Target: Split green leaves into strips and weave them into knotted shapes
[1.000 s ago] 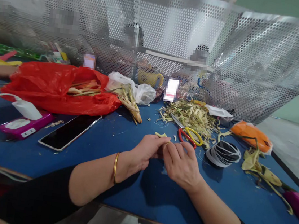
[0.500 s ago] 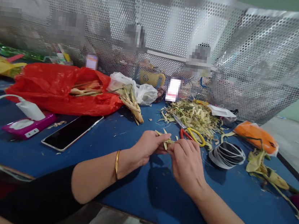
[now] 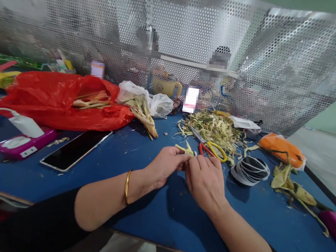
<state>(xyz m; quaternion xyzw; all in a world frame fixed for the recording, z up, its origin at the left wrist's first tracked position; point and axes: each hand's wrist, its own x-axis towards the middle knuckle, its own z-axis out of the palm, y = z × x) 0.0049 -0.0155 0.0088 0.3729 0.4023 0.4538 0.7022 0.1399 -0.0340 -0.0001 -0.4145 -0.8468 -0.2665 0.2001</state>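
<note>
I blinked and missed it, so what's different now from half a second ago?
The right hand has moved in closer to the left hand. One of the pale plant strips pointed down in the picture; now one points up. No letting go shows. The scissors, shredded heap, red plastic bag and smartphone stayed put.

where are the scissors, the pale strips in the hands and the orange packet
Scissors (image 3: pixel 205 141): head view, near the pivot
Pale strips (image 3: pixel 189 149): head view, exposed end
Orange packet (image 3: pixel 282 146): head view, middle of its side
</note>
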